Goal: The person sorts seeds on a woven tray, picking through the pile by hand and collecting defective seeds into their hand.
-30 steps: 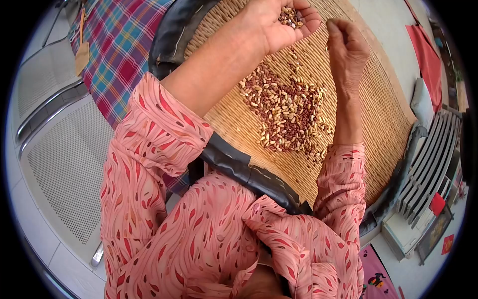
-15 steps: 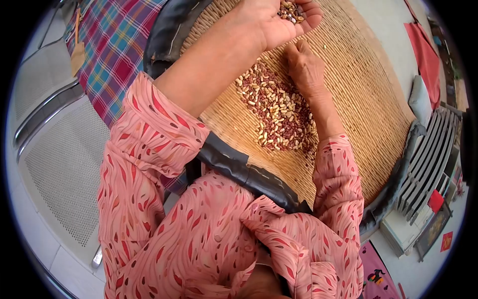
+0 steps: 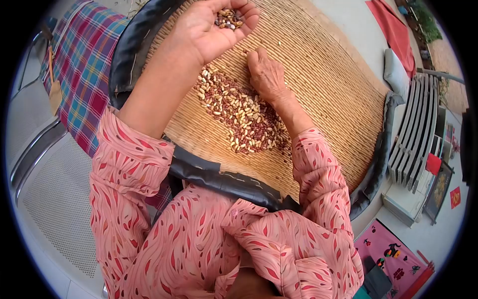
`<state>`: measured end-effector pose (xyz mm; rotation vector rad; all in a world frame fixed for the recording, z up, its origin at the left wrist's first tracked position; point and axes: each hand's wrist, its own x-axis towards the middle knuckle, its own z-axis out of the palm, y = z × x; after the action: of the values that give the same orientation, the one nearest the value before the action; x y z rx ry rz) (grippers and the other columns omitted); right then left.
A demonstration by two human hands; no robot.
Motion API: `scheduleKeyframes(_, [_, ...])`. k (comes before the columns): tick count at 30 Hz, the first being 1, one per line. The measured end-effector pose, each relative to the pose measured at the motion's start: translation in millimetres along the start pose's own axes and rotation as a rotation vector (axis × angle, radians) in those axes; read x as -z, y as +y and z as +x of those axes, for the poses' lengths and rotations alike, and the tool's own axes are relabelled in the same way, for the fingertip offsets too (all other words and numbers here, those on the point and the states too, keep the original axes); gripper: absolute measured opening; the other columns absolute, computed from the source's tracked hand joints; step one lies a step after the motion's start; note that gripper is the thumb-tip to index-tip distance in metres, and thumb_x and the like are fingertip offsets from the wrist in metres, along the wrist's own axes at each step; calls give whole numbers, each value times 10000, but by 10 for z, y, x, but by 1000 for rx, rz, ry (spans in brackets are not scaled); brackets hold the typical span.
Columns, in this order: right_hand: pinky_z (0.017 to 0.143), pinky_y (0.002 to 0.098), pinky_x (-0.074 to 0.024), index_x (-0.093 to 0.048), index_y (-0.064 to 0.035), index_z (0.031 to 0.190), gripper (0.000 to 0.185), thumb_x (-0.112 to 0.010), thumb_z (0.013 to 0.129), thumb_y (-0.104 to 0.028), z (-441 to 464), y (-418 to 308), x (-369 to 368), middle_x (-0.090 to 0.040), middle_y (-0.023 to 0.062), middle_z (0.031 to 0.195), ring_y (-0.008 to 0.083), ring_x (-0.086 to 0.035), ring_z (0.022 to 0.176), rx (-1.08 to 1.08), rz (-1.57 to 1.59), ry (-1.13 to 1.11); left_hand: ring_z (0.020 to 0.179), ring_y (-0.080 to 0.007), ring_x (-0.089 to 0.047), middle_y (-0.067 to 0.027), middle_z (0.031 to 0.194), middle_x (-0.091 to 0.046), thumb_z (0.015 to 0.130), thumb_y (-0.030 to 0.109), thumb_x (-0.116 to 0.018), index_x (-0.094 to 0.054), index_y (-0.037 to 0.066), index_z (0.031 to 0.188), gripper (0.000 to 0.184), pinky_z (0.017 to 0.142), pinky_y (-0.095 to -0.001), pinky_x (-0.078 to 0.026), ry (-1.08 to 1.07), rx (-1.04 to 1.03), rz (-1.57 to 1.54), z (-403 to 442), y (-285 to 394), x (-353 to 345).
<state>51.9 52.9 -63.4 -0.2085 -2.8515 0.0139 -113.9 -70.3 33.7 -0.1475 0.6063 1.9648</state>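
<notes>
My left hand (image 3: 211, 31) is palm up and cupped at the top, its fingers curled round a small heap of mixed dark and brown beans (image 3: 228, 19). Lower and to the right, my right hand (image 3: 267, 74) is closed in a pinch over the woven tray (image 3: 328, 99), beside the upper edge of the bean pile; what its fingertips hold, if anything, is too small to name. The pile of cream and dark red beans (image 3: 244, 117) is spread on the tray between my forearms. Black rim material (image 3: 224, 180) edges the tray near my body.
Perforated metal seats (image 3: 59, 199) and a plaid cloth (image 3: 92, 55) are on the left, with a wooden spatula (image 3: 55, 97). To the right are stacked grey slats (image 3: 413, 129), a pale cushion (image 3: 396, 72), a red cloth (image 3: 393, 30) and a pink mat (image 3: 386, 249).
My right hand has moved left, from the right of the pile to its upper edge. My left hand still cups its beans. The view has turned, shifting the tray leftward.
</notes>
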Motion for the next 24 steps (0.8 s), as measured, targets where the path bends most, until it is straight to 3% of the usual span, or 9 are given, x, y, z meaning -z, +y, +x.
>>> scheduleKeyframes(2, [431, 299, -411, -488, -51, 841, 133, -509, 818, 79, 28, 41, 41, -489, 71, 765, 153, -477, 568, -126, 66, -1, 1064, -352, -568, -247, 1127, -507, 994, 47, -483, -469, -152, 1106, 229, 938, -456, -545, 58, 8, -21, 6, -27, 25])
scheduleKeyframes(3, [397, 263, -345, -480, -59, 845, 181, -474, 824, 121, 66, 95, 99, -455, 51, 727, 122, -364, 535, -144, 204, 180, 1064, -354, -567, -250, 1125, -505, 994, 46, -482, -470, -158, 1102, 231, 940, -457, -544, 51, 24, -22, 14, -41, 64])
scheduleKeyframes(5, [414, 261, -363, -492, -93, 825, 162, -515, 873, 61, 230, 265, 216, -482, 35, 693, 128, -406, 530, -122, 332, 399, 1063, -358, -566, -255, 1121, -502, 993, 44, -479, -471, -170, 1092, 237, 944, -458, -542, 53, 58, -17, 48, -65, 152])
scheduleKeyframes(7, [514, 299, -474, -569, -33, 828, 76, -615, 863, 17, 421, 124, 709, -593, 51, 734, 139, -576, 614, -85, 451, 519, 1057, -354, -562, -255, 1110, -496, 999, 52, -464, -469, -188, 1076, 251, 959, -462, -533, 68, 110, -64, 72, -113, 184])
scheduleKeyframes(9, [552, 234, -465, -638, -45, 942, 35, -608, 931, -31, 505, -3, 959, -639, 14, 745, 83, -558, 631, 21, 566, 489, 1054, -351, -559, -254, 1110, -493, 1004, 58, -455, -470, -189, 1069, 256, 966, -463, -528, 57, 157, -83, 74, -165, 193])
scheduleKeyframes(14, [540, 296, -518, -624, -46, 834, 51, -655, 874, -43, 358, 126, 732, -671, 66, 776, 140, -623, 651, -276, 684, 316, 1092, -339, -540, -259, 1169, -461, 1006, 70, -464, -409, -193, 1183, 321, 974, -473, -523, -1, 113, -69, 69, -171, 147])
scheduleKeyframes(15, [530, 295, -518, -634, -54, 829, 55, -656, 879, -57, 247, 200, 555, -677, 64, 777, 136, -622, 649, -358, 660, 263, 1023, -320, -558, -234, 1098, -501, 990, 66, -481, -457, -151, 1106, 247, 921, -452, -537, 22, 111, -65, 64, -184, 104])
scheduleKeyframes(17, [497, 286, -510, -650, -71, 817, 80, -650, 894, -94, -25, 281, 176, -669, 55, 754, 123, -603, 626, -195, 554, 181, 884, -282, -595, -184, 956, -581, 957, 59, -516, -554, -67, 952, 131, 816, -412, -566, 68, 111, -55, 64, -233, 1])
scheduleKeyframes(24, [559, 370, -480, -596, -42, 790, 170, -690, 865, -162, -452, 42, 268, -610, 93, 779, 229, -579, 610, -123, 390, -184, 863, -288, -600, -192, 954, -582, 942, 41, -538, -552, -74, 955, 116, 788, -407, -569, 39, 142, -45, 70, -228, -13])
